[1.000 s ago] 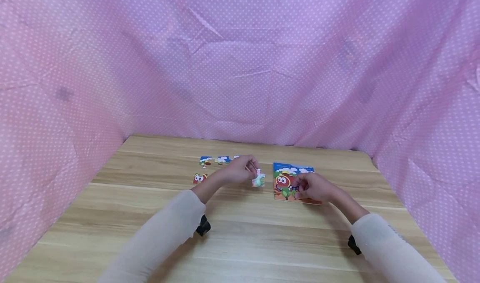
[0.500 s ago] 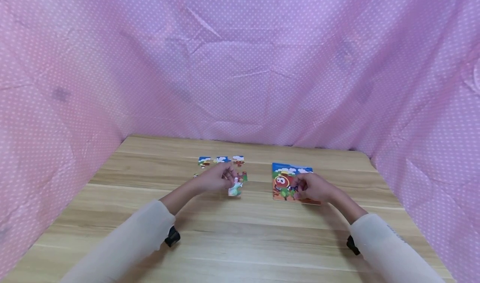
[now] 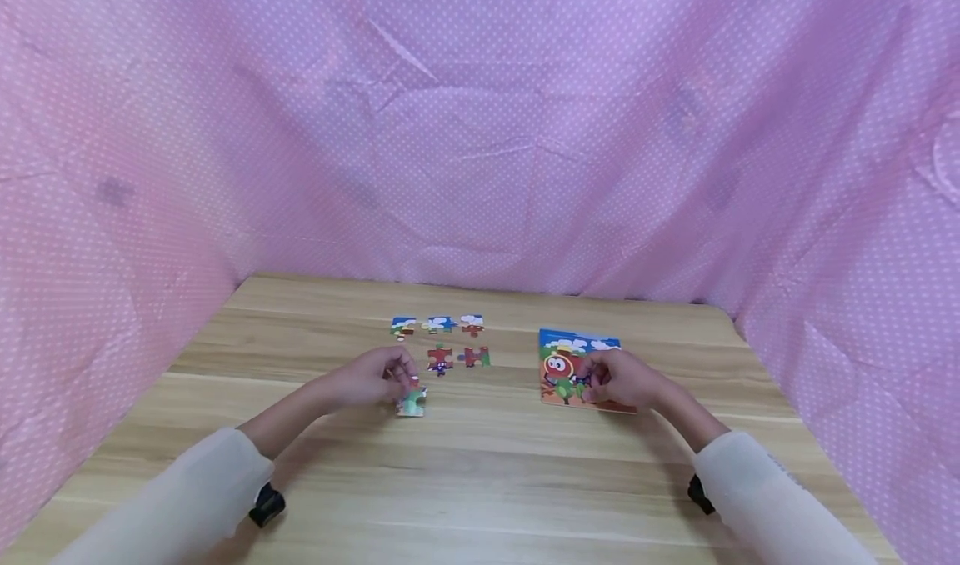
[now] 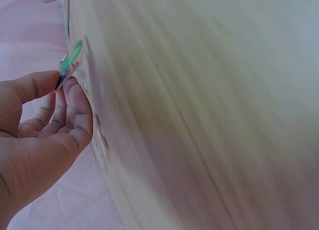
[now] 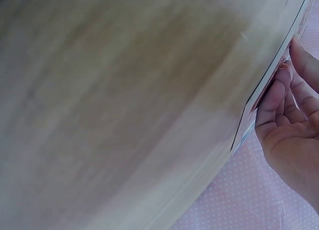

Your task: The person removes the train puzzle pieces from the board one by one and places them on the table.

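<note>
In the head view my left hand (image 3: pixel 378 375) pinches a jigsaw piece (image 3: pixel 411 404) between thumb and fingers, at the left of the table. The left wrist view shows this green and multicoloured piece (image 4: pixel 72 60) standing up from the fingertips, close over the wood. Beyond it lie loose jigsaw pieces (image 3: pixel 440 359) in two rows, partly screened by the hand. My right hand (image 3: pixel 624 378) rests with loosely bent fingers on a square picture board (image 3: pixel 557 367) showing a red character and blue sky. From the right wrist, its fingertips (image 5: pixel 283 75) are at the board's surface.
A wooden table (image 3: pixel 480 482) carries everything. Pink polka-dot cloth (image 3: pixel 480 132) hangs behind it and along both sides. Three sky-topped pieces, one of them a white-cloud piece (image 3: pixel 472 323), form the back row. A black wrist camera (image 3: pixel 267 505) sits under the left sleeve.
My left hand has carried the jigsaw piece leftward and toward me, away from the board's side, uncovering pieces in the rows. The right hand has stayed on the board.
</note>
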Demonstrator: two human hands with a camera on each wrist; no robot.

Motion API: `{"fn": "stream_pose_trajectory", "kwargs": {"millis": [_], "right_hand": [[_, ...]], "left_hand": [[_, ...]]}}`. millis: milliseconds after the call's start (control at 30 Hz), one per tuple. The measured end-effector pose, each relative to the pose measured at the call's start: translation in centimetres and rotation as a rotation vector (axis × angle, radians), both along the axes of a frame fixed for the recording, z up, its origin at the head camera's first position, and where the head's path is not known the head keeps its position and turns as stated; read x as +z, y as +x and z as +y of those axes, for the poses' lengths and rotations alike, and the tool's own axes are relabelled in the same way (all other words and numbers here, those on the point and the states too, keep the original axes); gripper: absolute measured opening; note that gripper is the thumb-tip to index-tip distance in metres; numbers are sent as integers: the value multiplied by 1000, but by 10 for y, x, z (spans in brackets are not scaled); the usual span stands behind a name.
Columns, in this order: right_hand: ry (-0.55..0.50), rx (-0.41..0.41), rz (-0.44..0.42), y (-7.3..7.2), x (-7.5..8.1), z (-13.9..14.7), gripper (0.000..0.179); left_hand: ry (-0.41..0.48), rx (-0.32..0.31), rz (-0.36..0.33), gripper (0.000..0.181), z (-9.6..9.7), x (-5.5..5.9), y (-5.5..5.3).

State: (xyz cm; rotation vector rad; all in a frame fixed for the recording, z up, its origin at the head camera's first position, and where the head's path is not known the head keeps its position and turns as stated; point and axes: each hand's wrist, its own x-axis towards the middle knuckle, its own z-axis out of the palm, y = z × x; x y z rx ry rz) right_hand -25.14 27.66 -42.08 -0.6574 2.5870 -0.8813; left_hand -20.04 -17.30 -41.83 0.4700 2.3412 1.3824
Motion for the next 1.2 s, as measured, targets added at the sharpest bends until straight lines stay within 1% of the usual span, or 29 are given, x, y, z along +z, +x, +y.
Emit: {"fn": "stream_pose_trajectory", "kwargs": {"millis": [100, 200, 300, 367, 500, 533, 600, 833, 1067, 1133, 1200], "right_hand": [[0, 8, 12, 0, 0, 0, 20], [0, 2, 10, -1, 1, 0, 20], [-2, 0, 8, -1, 1, 0, 20], [-1, -4, 6, -2, 2, -1, 20], [2, -9, 0, -2, 2, -1, 21], [0, -7, 0, -2, 2, -1, 21], [-8, -9, -7, -1, 3, -1, 21], [-34, -8, -27, -1, 2, -1, 20], [-45, -14, -43, 0, 3, -1, 21], [-41, -19, -46, 0, 3, -1, 21], [-41, -16, -48, 1, 3, -1, 21]], "left_hand": [[-12, 11, -1, 20, -15, 1, 5], [-37, 12, 22, 21, -26, 2, 7], [-77, 13, 54, 21, -32, 2, 8], [-110, 17, 81, 19, -33, 2, 7], [-175, -1, 151, 14, -34, -1, 5], [-187, -6, 158, 13, -34, -1, 5], [-207, -20, 165, 12, -35, -1, 3], [-248, -51, 141, 12, -34, 2, -2], [-333, -88, 202, 15, -32, 2, -7], [-351, -93, 202, 15, -32, 2, -8], [-358, -91, 188, 15, -32, 2, -7]]}}
